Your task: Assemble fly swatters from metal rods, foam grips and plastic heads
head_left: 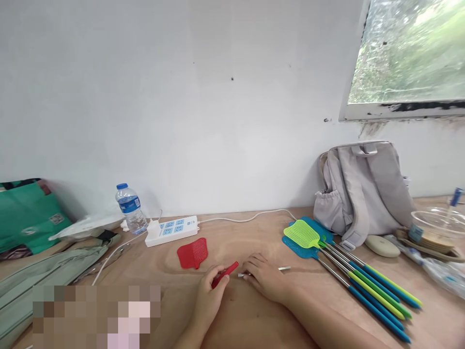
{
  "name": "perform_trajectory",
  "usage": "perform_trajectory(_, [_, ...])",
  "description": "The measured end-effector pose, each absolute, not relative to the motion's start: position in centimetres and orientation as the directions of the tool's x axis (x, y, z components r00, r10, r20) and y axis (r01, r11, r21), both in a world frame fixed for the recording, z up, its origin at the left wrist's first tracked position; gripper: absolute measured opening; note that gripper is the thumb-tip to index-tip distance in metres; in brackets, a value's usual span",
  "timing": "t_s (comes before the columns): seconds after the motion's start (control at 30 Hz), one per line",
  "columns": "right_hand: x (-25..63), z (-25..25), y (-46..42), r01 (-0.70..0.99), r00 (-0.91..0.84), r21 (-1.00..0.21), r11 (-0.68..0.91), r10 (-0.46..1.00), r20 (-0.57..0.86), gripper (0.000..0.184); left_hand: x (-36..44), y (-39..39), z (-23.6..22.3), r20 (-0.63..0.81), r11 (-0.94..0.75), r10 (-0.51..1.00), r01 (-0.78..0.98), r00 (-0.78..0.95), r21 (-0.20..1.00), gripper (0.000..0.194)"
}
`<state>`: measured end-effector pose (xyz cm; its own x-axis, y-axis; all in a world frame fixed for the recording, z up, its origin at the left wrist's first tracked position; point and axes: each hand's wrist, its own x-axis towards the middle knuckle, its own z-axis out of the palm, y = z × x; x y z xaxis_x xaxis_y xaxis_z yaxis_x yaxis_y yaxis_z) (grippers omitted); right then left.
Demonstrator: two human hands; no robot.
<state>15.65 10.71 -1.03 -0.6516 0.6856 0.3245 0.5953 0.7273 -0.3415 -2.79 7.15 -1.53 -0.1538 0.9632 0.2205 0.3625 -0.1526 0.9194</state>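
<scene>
Forearms [319, 310] foremost, left hand [213, 285] clasps red handle [233, 267], right hand [264, 279] covers metal rod [285, 268] — grip unclear to me. Loose, it could roll.

This looks like a plain, makeshift workroom, though whether it belongs to a home or a small workshop cannot be told: a bare white wall [232, 131], dotted with dark specks, rises behind a wooden surface [243, 235], and a window [407, 48] with dark patches along its frame shows greenery outside. Everyday belongings stand near the far edge (a power strip [172, 231] and water bottle [131, 208] left of its middle, a grey backpack [378, 179] toward the far right corner), while several similar fly swatters [304, 234] lie toward the right edge.
</scene>
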Motion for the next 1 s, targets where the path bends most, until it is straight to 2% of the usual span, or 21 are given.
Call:
perform_trajectory(0.17, [16.8, -0.8, 9.2, 0.657, -0.553, -0.416, 0.629, 0.777, 0.302, 0.024, -2.5, 6.8, -1.1, 0.252, -0.209, 0.966, 0.409, -0.054, 0.888, 0.021])
perform_trajectory(0.4, [17.3, -0.4, 8.2, 0.658, -0.543, -0.448, 0.605, 0.794, 0.274, 0.027, -2.2, 6.4, -0.8, 0.236, -0.238, 0.969, 0.490, 0.067, 0.838, 0.025])
perform_trajectory(0.57, [17.1, -0.5, 8.2, 0.686, -0.557, -0.389, 0.616, 0.787, 0.264, 0.028, -2.0, 6.1, -0.7, 0.251, -0.273, 0.961, 0.543, 0.115, 0.795, 0.026])
perform_trajectory(0.73, [17.0, -0.8, 8.1, 0.745, -0.564, -0.309, 0.591, 0.806, 0.180, 0.048, -1.9, 5.7, -0.6, 0.303, -0.343, 0.938, 0.585, 0.170, 0.735, 0.033])
perform_trajectory(1.0, [15.4, -1.1, 7.2, 0.703, -0.616, -0.329, 0.630, 0.771, 0.161, 0.038, 0.0, 4.4, -1.3, 0.310, -0.426, 0.905, 0.600, 0.293, 0.677, 0.042])
